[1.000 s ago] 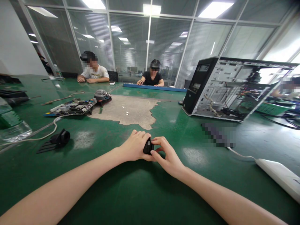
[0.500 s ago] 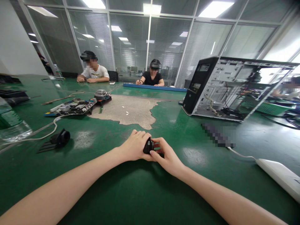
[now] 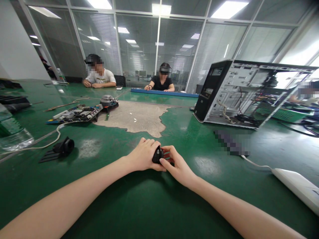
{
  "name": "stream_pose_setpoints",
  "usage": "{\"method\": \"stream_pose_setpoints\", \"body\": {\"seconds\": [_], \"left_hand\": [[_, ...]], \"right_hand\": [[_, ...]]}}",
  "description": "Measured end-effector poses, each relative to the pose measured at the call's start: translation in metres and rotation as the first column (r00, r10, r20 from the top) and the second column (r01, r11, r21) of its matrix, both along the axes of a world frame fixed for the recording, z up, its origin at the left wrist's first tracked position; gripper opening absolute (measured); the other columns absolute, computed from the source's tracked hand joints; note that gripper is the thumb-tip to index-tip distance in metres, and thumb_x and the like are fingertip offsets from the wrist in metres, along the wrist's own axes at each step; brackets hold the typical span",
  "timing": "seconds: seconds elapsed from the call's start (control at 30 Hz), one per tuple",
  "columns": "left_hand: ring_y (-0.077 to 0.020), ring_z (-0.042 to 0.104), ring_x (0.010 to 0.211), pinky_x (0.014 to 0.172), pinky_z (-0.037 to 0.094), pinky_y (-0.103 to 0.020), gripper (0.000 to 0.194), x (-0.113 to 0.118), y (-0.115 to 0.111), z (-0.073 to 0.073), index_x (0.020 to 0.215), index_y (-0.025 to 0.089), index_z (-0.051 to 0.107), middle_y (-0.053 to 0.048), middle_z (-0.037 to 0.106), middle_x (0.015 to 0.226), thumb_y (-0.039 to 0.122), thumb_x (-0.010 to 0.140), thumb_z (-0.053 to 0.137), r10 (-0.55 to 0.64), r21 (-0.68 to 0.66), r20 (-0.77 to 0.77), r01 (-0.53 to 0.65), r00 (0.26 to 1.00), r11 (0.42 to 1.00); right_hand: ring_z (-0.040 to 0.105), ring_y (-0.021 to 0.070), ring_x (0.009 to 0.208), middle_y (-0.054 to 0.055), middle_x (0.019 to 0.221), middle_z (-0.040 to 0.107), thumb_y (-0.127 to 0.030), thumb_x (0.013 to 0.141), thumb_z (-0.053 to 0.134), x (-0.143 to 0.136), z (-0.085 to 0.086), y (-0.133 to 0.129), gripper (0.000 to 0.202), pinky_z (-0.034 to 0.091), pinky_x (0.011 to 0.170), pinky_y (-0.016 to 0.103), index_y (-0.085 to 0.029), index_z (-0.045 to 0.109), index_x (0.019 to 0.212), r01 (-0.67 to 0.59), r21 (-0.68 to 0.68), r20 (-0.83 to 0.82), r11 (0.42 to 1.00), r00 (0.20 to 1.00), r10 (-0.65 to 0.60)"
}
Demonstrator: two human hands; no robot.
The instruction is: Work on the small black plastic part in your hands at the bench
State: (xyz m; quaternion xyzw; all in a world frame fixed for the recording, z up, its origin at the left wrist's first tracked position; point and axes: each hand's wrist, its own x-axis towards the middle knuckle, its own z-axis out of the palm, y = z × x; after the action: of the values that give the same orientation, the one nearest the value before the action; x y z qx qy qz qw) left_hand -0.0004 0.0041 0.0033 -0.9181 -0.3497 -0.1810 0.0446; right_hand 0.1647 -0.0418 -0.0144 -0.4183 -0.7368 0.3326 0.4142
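Both hands meet over the green table point(image 3: 119, 205), around a small black object point(image 3: 157, 154). My left hand point(image 3: 145, 155) is wrapped round its left side, with the palm and fingers hiding part of it. From the right, my right hand point(image 3: 176, 163) pinches the object's right side between thumb and fingers. What the object is cannot be made out. A black part with a round opening and flat prongs point(image 3: 61, 149) lies on the table to the left of my hands.
Circuit boards point(image 3: 77, 113) lie at the left beyond a pale cable, near a plastic bottle point(image 3: 12, 129). An open computer case point(image 3: 236, 94) stands at the right. A white power strip point(image 3: 296, 189) lies front right. Two people sit across the table.
My hands keep almost the same place and hold on the black object, with only a slight shift of the right fingers. The person at the far left has moved their hands a little.
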Motion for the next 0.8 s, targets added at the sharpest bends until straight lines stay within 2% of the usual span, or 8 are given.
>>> {"method": "stream_pose_setpoints", "body": {"seconds": [0.5, 0.8], "left_hand": [[-0.0252, 0.051, 0.082, 0.075, 0.031, -0.037, 0.070, -0.0003, 0.0018, 0.0019, 0.100, 0.013, 0.048, -0.009, 0.055, 0.090, 0.070, 0.060, 0.052, -0.004, -0.014, -0.018, 0.003, 1.000, 1.000], [-0.0252, 0.050, 0.081, 0.074, 0.030, -0.037, 0.069, 0.0013, 0.0059, 0.0019, 0.101, 0.011, 0.048, -0.009, 0.054, 0.087, 0.068, 0.063, 0.051, 0.002, -0.030, -0.035, -0.003, 0.999, 1.000]], "right_hand": [[0.055, 0.0160, 0.086, 0.006, 0.099, 0.052, -0.018, 0.082, 0.049, 0.0007, 0.0024, 0.0002, 0.026, 0.050, 0.071, 0.031, -0.020, 0.041, 0.106, -0.025, -0.059, -0.014, 0.998, 1.000, 0.024], [0.053, 0.0181, 0.090, 0.005, 0.099, 0.049, -0.018, 0.080, 0.052, 0.0035, 0.0009, 0.0046, 0.029, 0.051, 0.073, 0.033, -0.023, 0.044, 0.107, -0.030, -0.031, -0.014, 0.999, 0.999, 0.030]]}}
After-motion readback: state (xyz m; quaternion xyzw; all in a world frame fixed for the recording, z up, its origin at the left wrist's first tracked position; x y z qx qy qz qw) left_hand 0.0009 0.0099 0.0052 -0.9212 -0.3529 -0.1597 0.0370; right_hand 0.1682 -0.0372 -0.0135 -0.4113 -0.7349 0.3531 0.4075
